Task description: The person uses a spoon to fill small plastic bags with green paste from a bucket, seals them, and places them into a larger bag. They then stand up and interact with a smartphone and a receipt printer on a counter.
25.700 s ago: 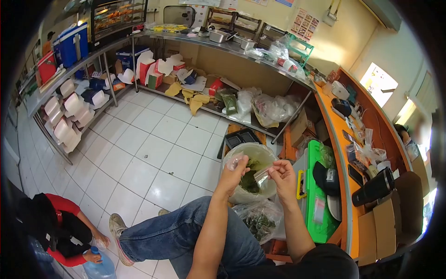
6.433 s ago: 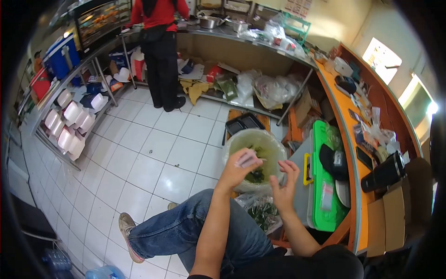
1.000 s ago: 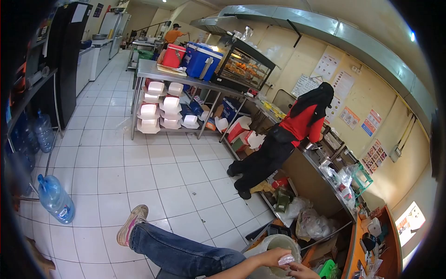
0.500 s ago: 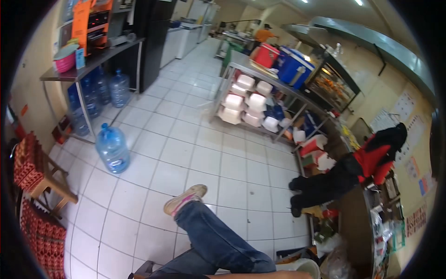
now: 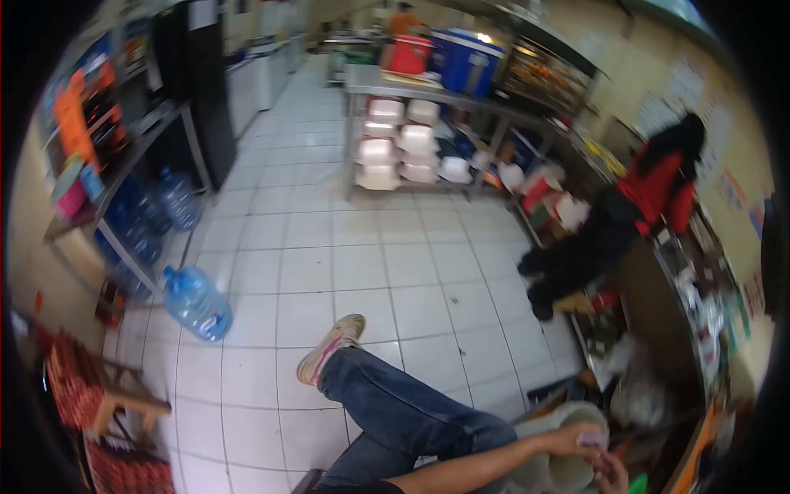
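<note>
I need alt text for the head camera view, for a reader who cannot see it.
At the bottom right edge, the person's left hand holds a small pale bag over a white bucket, with the right hand close beside it. A jeans-clad leg stretches over white floor tiles; a co-worker in red bends at a counter.

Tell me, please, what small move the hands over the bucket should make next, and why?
Probably bring the view back down onto the work. The left hand pinches a small bag over the bucket, with the right hand close by, but both sit blurred at the frame's bottom edge.
</note>
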A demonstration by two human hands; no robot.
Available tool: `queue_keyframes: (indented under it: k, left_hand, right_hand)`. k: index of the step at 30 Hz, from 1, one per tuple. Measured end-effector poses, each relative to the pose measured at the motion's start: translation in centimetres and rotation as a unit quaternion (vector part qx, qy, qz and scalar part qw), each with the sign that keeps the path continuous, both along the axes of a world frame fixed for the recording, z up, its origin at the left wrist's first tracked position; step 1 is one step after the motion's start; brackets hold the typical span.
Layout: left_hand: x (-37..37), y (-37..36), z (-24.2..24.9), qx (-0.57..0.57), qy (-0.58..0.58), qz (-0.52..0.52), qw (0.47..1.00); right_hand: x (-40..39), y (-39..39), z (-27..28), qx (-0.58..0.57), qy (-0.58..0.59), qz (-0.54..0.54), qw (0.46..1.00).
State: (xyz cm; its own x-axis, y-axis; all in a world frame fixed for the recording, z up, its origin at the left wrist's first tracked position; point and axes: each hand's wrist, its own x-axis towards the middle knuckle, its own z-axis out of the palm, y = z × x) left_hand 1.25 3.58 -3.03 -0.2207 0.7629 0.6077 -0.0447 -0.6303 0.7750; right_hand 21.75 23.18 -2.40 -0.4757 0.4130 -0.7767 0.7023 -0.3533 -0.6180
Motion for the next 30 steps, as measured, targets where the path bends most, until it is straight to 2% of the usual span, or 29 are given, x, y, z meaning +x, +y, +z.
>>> queue_keyframes:
  k: [1, 2, 3, 4, 5, 6, 7, 9, 10, 12, 14, 15, 16, 17, 18, 19, 21, 22, 23, 24, 25, 26, 28, 30]
  left_hand:
    - [-0.3, -0.5, 0.8, -0.018, 0.007, -0.087, 0.996]
    - [-0.2, -0.5, 0.7, -0.007, 0.054, -0.029, 0.998]
    - [-0.3, -0.6, 0.8, 0.007, 0.058, -0.048, 0.997]
    - [0.1, -0.6, 0.9, 0.019, 0.100, 0.009, 0.995]
    - [-0.2, -1.2, 1.3, -0.009, 0.071, -0.043, 0.997]
    - [-0.4, -1.4, 1.7, -0.033, 0.032, -0.117, 0.992]
    - [-0.5, -1.4, 1.6, -0.051, 0.052, -0.123, 0.990]
    - [-0.1, -2.1, 1.6, -0.101, -0.028, -0.139, 0.985]
    - [-0.6, -2.4, 2.0, -0.124, 0.004, -0.147, 0.981]
    - [-1.3, -3.1, 3.0, -0.144, 0.041, -0.162, 0.975]
    - [-1.3, -3.1, 3.8, -0.152, -0.070, -0.137, 0.976]
    - [-1.5, -2.9, 3.5, -0.153, -0.068, -0.141, 0.976]
    - [-1.7, -2.6, 3.0, -0.165, -0.092, -0.084, 0.978]
    - [-1.8, -2.5, 2.7, -0.176, -0.116, -0.027, 0.977]
    - [-1.8, -2.6, 3.0, -0.174, -0.114, 0.027, 0.978]
    - [-2.0, -2.6, 2.9, -0.177, -0.112, 0.026, 0.978]
    - [-2.1, -2.3, 2.8, -0.159, -0.154, 0.116, 0.968]
    - [-1.8, -2.1, 2.8, -0.150, -0.223, 0.119, 0.956]
    - [-1.8, -2.2, 2.9, -0.152, -0.219, 0.118, 0.957]
    - [-2.0, -2.5, 3.2, -0.162, -0.225, 0.164, 0.947]
    - [-2.1, -2.7, 3.2, -0.171, -0.230, 0.211, 0.935]
    - [-2.2, -2.7, 3.2, -0.173, -0.225, 0.210, 0.936]
    - [-2.3, -2.4, 3.1, -0.116, -0.304, 0.246, 0.913]
    - [-2.3, -2.2, 3.2, -0.103, -0.333, 0.249, 0.904]
  right_hand:
    - [-1.4, -12.1, 11.0, 0.262, 0.305, 0.200, 0.894]
    - [-0.6, -11.6, 10.3, 0.277, 0.242, 0.181, 0.912]
    - [-0.5, -12.6, 10.7, 0.253, 0.222, 0.154, 0.929]
    - [-0.5, -13.2, 11.8, 0.244, 0.144, 0.181, 0.942]
    - [-0.6, -13.9, 11.5, 0.276, 0.203, 0.214, 0.915]
    - [-1.1, -14.5, 12.2, 0.311, 0.184, 0.237, 0.902]
    - [-1.2, -14.1, 11.6, 0.404, 0.201, 0.294, 0.842]
    - [-1.7, -13.7, 11.7, 0.410, 0.240, 0.345, 0.810]
    - [-1.5, -14.3, 11.8, 0.456, 0.187, 0.355, 0.795]
    - [-2.1, -15.3, 12.8, 0.480, 0.187, 0.327, 0.792]
    - [-2.2, -14.9, 13.9, 0.500, 0.195, 0.318, 0.781]
    - [-2.2, -14.8, 14.4, 0.511, 0.217, 0.255, 0.792]
    - [-2.2, -14.4, 14.8, 0.520, 0.238, 0.191, 0.798]
    - [-2.2, -13.6, 14.9, 0.519, 0.238, 0.188, 0.799]
    - [-2.3, -12.7, 14.7, 0.512, 0.205, 0.159, 0.819]
    - [-2.4, -11.8, 14.3, 0.504, 0.172, 0.129, 0.837]
    - [-3.0, -10.0, 11.5, 0.489, 0.132, 0.141, 0.851]
    - [-3.5, -9.4, 9.8, 0.494, 0.070, 0.223, 0.838]
    - [-4.2, -8.7, 8.1, 0.493, 0.008, 0.303, 0.816]
    - [-5.0, -8.1, 6.0, 0.492, 0.012, 0.299, 0.817]
    - [-6.0, -7.7, 3.7, 0.475, -0.001, 0.341, 0.811]
    - [-7.0, -7.4, 1.5, 0.458, -0.013, 0.381, 0.803]
    - [-9.2, -7.3, -1.8, 0.464, -0.029, 0.393, 0.793]
    - [-10.6, -7.0, -5.0, 0.474, -0.046, 0.405, 0.781]
